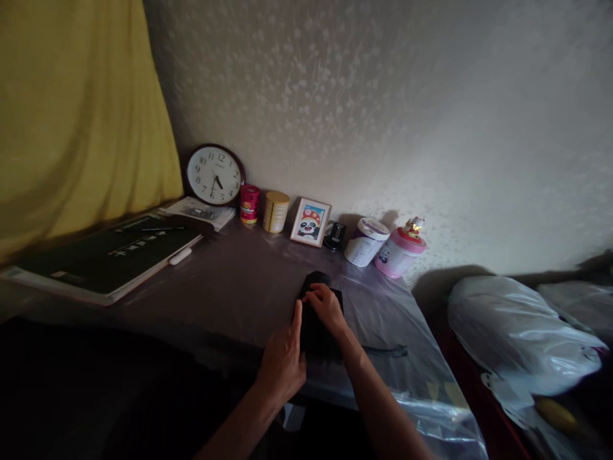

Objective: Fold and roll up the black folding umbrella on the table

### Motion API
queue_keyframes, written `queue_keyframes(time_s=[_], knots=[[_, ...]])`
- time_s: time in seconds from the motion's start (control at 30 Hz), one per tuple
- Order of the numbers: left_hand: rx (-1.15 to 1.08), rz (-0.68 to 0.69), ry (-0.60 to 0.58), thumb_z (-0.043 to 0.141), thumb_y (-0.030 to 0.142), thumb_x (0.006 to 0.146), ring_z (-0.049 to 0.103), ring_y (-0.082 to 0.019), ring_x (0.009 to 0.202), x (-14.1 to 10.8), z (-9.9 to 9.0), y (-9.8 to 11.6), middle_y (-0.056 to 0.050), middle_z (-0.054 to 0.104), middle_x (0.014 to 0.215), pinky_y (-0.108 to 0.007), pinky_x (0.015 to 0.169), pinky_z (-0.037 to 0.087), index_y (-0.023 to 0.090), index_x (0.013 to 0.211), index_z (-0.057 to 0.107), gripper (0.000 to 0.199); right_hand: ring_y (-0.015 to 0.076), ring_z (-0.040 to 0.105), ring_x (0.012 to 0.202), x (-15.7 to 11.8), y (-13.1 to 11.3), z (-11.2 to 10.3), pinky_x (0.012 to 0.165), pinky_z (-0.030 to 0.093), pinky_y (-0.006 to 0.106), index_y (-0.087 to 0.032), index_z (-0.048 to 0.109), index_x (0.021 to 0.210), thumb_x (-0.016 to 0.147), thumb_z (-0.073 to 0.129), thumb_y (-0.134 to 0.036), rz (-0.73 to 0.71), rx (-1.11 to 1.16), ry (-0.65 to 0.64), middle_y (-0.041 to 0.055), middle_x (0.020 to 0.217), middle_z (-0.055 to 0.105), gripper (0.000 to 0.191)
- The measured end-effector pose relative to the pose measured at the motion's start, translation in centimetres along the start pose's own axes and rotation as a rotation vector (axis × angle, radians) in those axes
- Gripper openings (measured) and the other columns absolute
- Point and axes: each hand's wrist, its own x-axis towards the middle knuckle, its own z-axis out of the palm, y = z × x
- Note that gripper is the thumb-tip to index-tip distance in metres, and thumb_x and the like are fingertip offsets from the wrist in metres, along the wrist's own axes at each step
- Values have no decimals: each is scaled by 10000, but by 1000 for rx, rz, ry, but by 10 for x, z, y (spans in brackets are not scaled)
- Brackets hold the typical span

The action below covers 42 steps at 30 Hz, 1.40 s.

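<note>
A dark black item (318, 338), soft-looking like cloth, stands or lies near the table's front edge; the dim light hides its exact kind. My left hand (285, 364) grips its left side, with the index finger stretched up along the edge. From the right, my right hand (326, 308) reaches over the item's upper part, its thumb and fingers pinched together at the upper left edge. Whatever small part lies in that pinch is too dark to make out. A thin dark strap or cord (387, 350) trails over the table to the right.
Along the wall stand a round clock (215, 176), a red can (249, 206), a yellow-lidded can (276, 213), a panda picture frame (310, 222), a small black object (335, 236), a white tub (366, 243) and a pink tub (400, 252). A blackboard (138, 255) lies left; plastic bags (522, 332) sit right.
</note>
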Motion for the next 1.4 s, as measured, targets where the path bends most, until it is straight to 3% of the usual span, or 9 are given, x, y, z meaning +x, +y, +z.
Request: queue_keyframes(time_s=[0.1, 0.2, 0.37, 0.53, 0.87, 1.1, 1.23, 1.33, 1.4], knots=[[88, 14, -44, 472, 52, 730, 491, -218, 1132, -1, -2, 2, -118, 467, 1291, -352, 940, 370, 205, 1425, -32, 872, 153, 656, 797, -10, -2, -1, 763, 475, 291, -198, 588, 962, 814, 499, -239, -104, -39, -39, 6, 801, 719, 177], [152, 9, -63, 458, 67, 748, 503, -238, 1096, -1, -1, 2, -141, 487, 1232, -371, 924, 386, 151, 1415, 115, 756, 150, 657, 811, -25, -2, -2, 767, 489, 290, -219, 587, 995, 850, 479, -264, -211, 29, -78, 0, 833, 716, 187], [102, -13, -18, 433, 63, 737, 506, -224, 1084, 0, 8, -2, -149, 500, 1203, -342, 938, 389, 71, 1386, 158, 704, 181, 568, 1040, -49, 3, -1, 920, 438, 370, -234, 634, 988, 883, 475, -225, -538, -105, 36, 44, 1033, 675, 191], [89, -19, 14, 403, 106, 756, 478, -228, 1142, 0, 16, -7, -158, 469, 1258, -358, 964, 380, 69, 1369, 185, 651, 187, 482, 1177, -34, 15, 2, 1057, 272, 458, -222, 631, 1041, 919, 412, -218, -646, -270, -64, 41, 1109, 657, 251], [107, -76, -101, 369, 150, 771, 411, -227, 1228, 1, 13, -7, -185, 425, 1334, -362, 1014, 331, 23, 1381, 159, 658, 186, 517, 1115, 44, 39, 0, 1054, 205, 426, -235, 685, 836, 923, 363, -207, -528, -344, -109, 10, 952, 704, 335], [99, -102, -139, 389, 129, 744, 397, -225, 1242, 4, 8, -4, -182, 444, 1326, -340, 1009, 327, 22, 1391, 156, 696, 166, 581, 1010, 75, 52, -2, 953, 361, 310, -253, 686, 838, 880, 398, -200, -347, -254, -32, 23, 946, 697, 296], [105, -90, -127, 394, 110, 735, 397, -228, 1237, 3, 7, -2, -180, 454, 1314, -346, 1007, 326, 22, 1392, 156, 705, 204, 547, 1065, 73, 63, -21, 970, 350, 346, -220, 669, 913, 831, 450, -265, -186, -208, 156, 65, 1045, 669, 239], [107, -76, -104, 396, 118, 755, 404, -225, 1226, 2, 6, 0, -178, 463, 1298, -338, 1001, 331, 26, 1392, 161, 686, 232, 550, 1033, 53, 76, -46, 935, 378, 392, -172, 649, 988, 822, 400, -332, -31, -145, 290, 100, 1053, 658, 340], [105, -84, -96, 396, 131, 775, 418, -220, 1211, 1, 6, 1, -171, 472, 1284, -328, 993, 337, 37, 1392, 171, 664, 244, 583, 949, 34, 84, -59, 858, 427, 390, -154, 657, 971, 795, 411, -387, 64, -89, 314, 110, 977, 675, 382]])
